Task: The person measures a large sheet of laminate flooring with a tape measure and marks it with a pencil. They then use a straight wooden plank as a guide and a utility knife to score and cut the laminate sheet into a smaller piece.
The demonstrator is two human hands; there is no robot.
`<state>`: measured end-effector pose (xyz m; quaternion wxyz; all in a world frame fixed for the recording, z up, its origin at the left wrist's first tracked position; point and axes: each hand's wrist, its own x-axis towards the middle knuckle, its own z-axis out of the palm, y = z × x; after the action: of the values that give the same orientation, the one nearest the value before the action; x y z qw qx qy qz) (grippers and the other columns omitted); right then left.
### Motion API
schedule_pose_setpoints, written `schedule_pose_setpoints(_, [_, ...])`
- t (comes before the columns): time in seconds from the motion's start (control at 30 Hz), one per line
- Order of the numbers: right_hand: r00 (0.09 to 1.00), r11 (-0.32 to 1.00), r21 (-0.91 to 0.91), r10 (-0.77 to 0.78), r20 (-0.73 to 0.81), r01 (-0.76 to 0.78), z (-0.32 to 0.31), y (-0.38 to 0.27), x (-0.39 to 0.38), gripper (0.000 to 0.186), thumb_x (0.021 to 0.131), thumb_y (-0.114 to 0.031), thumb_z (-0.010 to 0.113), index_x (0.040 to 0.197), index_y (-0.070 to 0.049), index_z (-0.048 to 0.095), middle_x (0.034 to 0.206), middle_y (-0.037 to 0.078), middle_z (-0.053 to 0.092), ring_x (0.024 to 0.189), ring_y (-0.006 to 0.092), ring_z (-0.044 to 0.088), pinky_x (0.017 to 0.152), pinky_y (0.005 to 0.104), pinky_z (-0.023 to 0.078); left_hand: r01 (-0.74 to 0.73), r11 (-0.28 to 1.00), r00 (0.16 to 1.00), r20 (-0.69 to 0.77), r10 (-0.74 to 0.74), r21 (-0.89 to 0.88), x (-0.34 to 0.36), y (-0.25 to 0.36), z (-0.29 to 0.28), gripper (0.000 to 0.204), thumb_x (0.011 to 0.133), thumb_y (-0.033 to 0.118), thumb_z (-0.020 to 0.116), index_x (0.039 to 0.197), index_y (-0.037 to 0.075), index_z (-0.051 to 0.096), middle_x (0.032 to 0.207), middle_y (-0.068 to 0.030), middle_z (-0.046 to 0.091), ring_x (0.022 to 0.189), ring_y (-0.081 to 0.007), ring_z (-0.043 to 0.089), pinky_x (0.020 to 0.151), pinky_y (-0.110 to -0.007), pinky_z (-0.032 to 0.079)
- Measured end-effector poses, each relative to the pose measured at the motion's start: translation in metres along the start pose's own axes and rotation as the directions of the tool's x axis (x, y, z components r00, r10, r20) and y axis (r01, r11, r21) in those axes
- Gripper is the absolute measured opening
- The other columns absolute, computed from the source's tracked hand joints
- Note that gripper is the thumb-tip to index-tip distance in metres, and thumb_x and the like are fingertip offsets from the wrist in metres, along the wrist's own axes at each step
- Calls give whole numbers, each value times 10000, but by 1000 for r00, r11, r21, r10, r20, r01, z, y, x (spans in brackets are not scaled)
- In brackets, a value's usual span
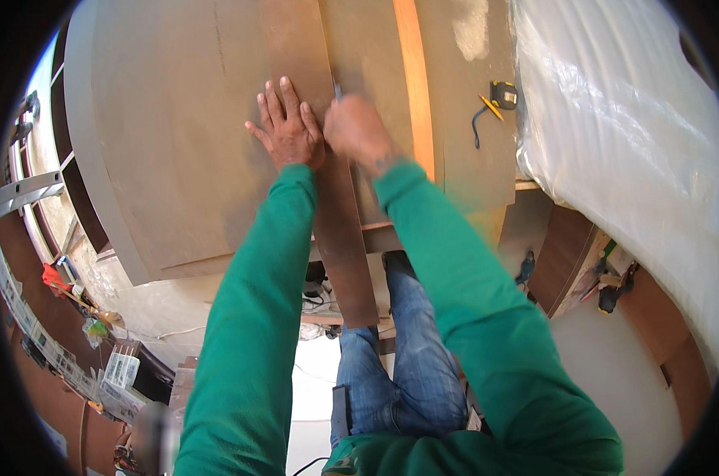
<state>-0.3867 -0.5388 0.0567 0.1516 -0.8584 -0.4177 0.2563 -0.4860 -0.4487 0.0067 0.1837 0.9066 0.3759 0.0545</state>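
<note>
My left hand (289,133) lies flat with its fingers spread, pressing on a long dark brown strip of board (345,270). That strip runs away from me across a large brown sheet (169,143), and its near end overhangs the sheet's front edge. Just right of the strip, my right hand (359,133) is closed and slightly blurred by motion. From its far side pokes the grey tip of a slim tool (338,92), close to the strip's right edge. My fingers cover the rest of that tool, so its exact kind is hidden.
A narrow orange-brown wood strip (415,87) lies right of my hands. Beyond it are a tape measure (504,94) and a yellow pencil (492,109). Clear plastic wrap (621,103) covers something at the right. Tools and newspaper sheets (54,349) lie around the floor.
</note>
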Motion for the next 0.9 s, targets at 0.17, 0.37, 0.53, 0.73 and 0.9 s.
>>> schedule_pose_setpoints(0.17, [845,759,371,476,246,-535,23,-58,-148,373,1066,-214,481,1024,153,539,893,370,693,839,529,703,798,595,567,11,1000,1000,-3,-11,4,-5,-6,-2,576,1116,360,363,1671,222,290,1731,-97,252,1601,-329,207,1247,-715,29])
schedule_pose_setpoints(0.37, [699,631,319,557,448,-707,36,-80,-232,353,1084,-237,463,1069,116,478,891,382,692,886,554,690,809,606,550,5,1000,1000,-2,-5,0,-4,-3,1,579,1115,358,365,1671,216,285,1733,-92,244,1608,-315,187,1246,-718,18])
schedule_pose_setpoints(0.53, [665,607,303,556,498,-735,35,-83,-250,358,1085,-246,466,1078,111,480,899,383,692,906,557,686,820,608,543,13,1000,1000,28,-13,-4,-2,-2,-2,589,1112,353,374,1675,216,272,1737,-96,230,1611,-312,175,1242,-721,11])
schedule_pose_setpoints(0.73, [789,776,288,394,471,-560,30,-68,-253,366,1081,-258,466,1095,107,486,885,376,692,912,565,681,824,620,536,-1,1000,1000,26,1,9,-2,-4,1,612,1110,355,384,1688,228,230,1745,-92,213,1612,-315,174,1237,-725,3])
schedule_pose_setpoints(0.9, [687,644,267,585,431,-717,-25,-70,-255,364,1077,-287,503,1073,77,511,861,347,659,826,553,660,742,590,533,30,999,999,34,-32,33,-5,-9,-3,591,1120,354,369,1686,240,243,1745,-66,222,1606,-313,197,1243,-712,23])
